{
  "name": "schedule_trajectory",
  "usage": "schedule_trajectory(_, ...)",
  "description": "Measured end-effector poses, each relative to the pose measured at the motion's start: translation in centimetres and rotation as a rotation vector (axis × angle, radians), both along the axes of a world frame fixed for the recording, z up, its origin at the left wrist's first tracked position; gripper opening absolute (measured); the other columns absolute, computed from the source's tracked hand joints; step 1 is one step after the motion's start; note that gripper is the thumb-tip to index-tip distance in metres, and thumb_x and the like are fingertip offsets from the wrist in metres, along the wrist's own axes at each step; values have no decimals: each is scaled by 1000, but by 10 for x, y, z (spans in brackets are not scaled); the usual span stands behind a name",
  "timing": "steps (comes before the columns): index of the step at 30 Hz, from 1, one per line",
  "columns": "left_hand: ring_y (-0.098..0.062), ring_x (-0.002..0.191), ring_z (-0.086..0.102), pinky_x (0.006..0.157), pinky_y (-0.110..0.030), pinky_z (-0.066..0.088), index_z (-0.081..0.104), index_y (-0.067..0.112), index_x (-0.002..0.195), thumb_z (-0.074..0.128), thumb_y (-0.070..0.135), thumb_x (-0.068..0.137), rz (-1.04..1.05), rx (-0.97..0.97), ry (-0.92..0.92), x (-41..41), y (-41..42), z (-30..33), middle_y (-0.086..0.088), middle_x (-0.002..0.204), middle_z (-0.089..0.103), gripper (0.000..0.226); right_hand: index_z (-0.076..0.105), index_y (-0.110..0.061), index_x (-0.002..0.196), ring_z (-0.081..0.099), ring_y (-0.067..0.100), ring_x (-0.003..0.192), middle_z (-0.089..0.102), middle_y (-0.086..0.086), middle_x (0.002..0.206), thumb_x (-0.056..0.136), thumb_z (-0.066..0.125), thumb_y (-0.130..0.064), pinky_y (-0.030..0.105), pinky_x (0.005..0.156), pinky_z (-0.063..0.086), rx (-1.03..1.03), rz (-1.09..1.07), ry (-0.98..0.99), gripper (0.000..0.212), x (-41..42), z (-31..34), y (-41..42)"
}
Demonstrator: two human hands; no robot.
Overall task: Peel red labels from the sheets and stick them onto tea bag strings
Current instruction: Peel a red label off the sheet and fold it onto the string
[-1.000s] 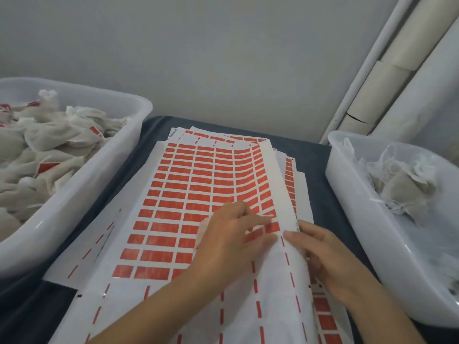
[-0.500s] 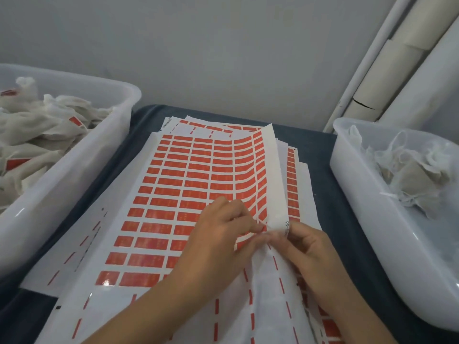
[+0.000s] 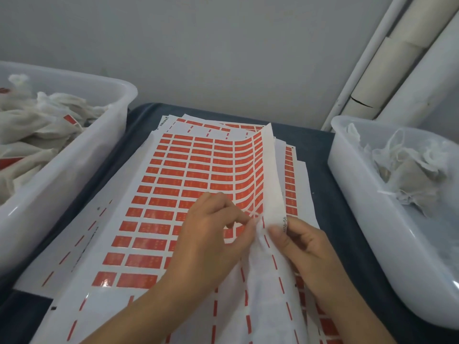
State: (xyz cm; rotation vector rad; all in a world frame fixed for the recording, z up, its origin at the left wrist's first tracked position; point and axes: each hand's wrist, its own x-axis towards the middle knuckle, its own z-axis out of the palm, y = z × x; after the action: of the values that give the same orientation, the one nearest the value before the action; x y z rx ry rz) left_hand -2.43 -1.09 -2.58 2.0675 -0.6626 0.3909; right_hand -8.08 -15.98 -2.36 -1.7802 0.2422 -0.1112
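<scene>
Centrally, a stack of white backing sheets printed with rows of red rectangular labels (image 3: 198,175) lies on the dark blue counter (image 3: 320,155), between two translucent white plastic bins. On the top sheet the near rows are stripped, leaving only thin red dashes on bare white backing. Its right edge (image 3: 272,175) is lifted and curls upward, standing above the sheets beneath. The left hand (image 3: 211,242) rests on the top sheet near its right side, its fingers (image 3: 244,223) drawn narrow, thumb and forefinger pinching at the lifted paper where the red labels end; whether a single label is between them cannot be told. The right hand (image 3: 303,247) sits just right of it, thumb on top and fingers curled under, holding the raised right margin of the sheet. The left bin (image 3: 82,155) is heaped with white gauze tea bags (image 3: 37,125), some showing red tags. The right bin (image 3: 372,194) holds a smaller tangle of white tea bags with loose strings (image 3: 407,165) at its far end. A pale grey wall (image 3: 223,45) rises beyond the counter.
</scene>
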Motion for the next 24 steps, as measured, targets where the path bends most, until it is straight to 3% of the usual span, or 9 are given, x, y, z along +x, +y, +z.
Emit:
schedule_trajectory(4, -6, 73, 51, 71, -11, 42, 72, 16, 82, 54, 40, 72, 152, -116, 0, 5, 5, 3, 30, 79, 44, 32, 64, -23, 102, 70, 8, 84, 72, -17, 91, 73, 59, -40, 24, 69, 58, 80, -40, 61, 33, 1, -1, -7)
schedule_trajectory(7, -5, 70, 46, 71, -5, 42, 64, 26, 84, 55, 44, 79, 198, -199, -123, 6, 9, 8, 29, 83, 45, 21, 55, -32, 118, 70, 9, 87, 71, -16, 101, 69, 65, -40, 35, 75, 59, 120, -74, 127, 51, 3, 1, -10)
schedule_trajectory(10, -4, 78, 43, 72, -10, 39, 70, 19, 85, 60, 37, 82, 163, -136, -334, 4, 10, 7, 13, 80, 57, 21, 45, -46, 117, 62, -3, 91, 54, -34, 108, 65, 63, -58, 12, 72, 52, -207, -213, 26, 57, 4, -2, -7)
schedule_trajectory(12, -8, 79, 45, 73, -12, 37, 73, 15, 86, 58, 33, 85, 91, -26, -479, 1, 9, 3, 3, 80, 64, 23, 56, -49, 96, 61, -6, 83, 58, -33, 96, 67, 59, -65, 3, 59, 45, -289, -287, -56, 34, 6, -4, -6)
schedule_trajectory(14, -10, 82, 45, 77, -16, 36, 62, 20, 97, 52, 32, 89, 9, 104, -611, -2, 9, -1, 4, 92, 56, 18, 68, -41, 73, 64, 4, 59, 69, -15, 74, 68, 57, -60, 8, 52, 45, -61, -203, 71, 22, 6, -2, -6)
schedule_trajectory(16, -11, 84, 43, 80, -20, 35, 51, 20, 101, 52, 34, 89, -75, 223, -697, -4, 10, -4, 6, 97, 45, 18, 72, -27, 67, 53, 12, 46, 65, 2, 66, 67, 64, -59, 18, 53, 46, 178, 17, 225, 33, 3, 4, -5)
schedule_trajectory(19, -11, 84, 40, 80, -23, 33, 48, 18, 101, 55, 32, 85, -160, 329, -751, -5, 10, -5, 5, 98, 42, 22, 73, -20, 78, 53, 27, 72, 65, 19, 88, 55, 81, -51, 32, 73, 51, 301, 112, 225, 39, 1, 1, -10)
schedule_trajectory(21, -11, 83, 40, 78, -23, 34, 48, 19, 101, 57, 31, 88, -171, 334, -738, -5, 9, -6, 6, 96, 42, 20, 74, -21, 79, 54, 28, 79, 69, 13, 96, 51, 74, -48, 29, 71, 52, 315, 86, 198, 39, 0, 0, -9)
schedule_trajectory(24, -9, 80, 42, 72, -21, 37, 60, 20, 98, 50, 36, 92, -167, 239, -624, -3, 9, -5, 5, 87, 55, 20, 74, -22, 81, 50, 15, 55, 72, 7, 92, 59, 70, -44, 17, 51, 44, 383, -34, 124, 31, 0, 2, -8)
